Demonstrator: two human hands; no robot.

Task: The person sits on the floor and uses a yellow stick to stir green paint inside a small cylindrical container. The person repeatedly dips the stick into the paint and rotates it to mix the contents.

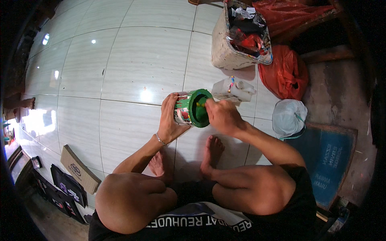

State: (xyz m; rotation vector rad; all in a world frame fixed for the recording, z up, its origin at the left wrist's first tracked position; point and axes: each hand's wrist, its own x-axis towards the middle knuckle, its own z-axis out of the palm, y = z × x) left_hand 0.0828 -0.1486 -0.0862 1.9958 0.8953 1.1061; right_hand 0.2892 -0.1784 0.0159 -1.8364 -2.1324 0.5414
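A paint can (pixel 183 107) with a green-coated rim and green paint inside is tipped on its side, its mouth facing right. My left hand (pixel 170 119) is wrapped round its body from the left and below. At the mouth, my right hand (pixel 226 116) is closed round a thin yellow-green stick (pixel 200 105), whose far end reaches into the can. Most of the stick is hidden by my fingers, so its exact kind cannot be told. Just behind my right hand, a translucent plastic jerrycan (pixel 234 89) with paint smears rests on the tiles.
A paint-stained bin (pixel 221 46) full of scraps stands at the far right. Beside it sit a red plastic bag (pixel 284 72) and a whitish tied bag (pixel 288 115). A blue lettered screen frame (pixel 321 160) lies right. Flat cardboard (pixel 79 170) and black bags (pixel 68 184) are at left.
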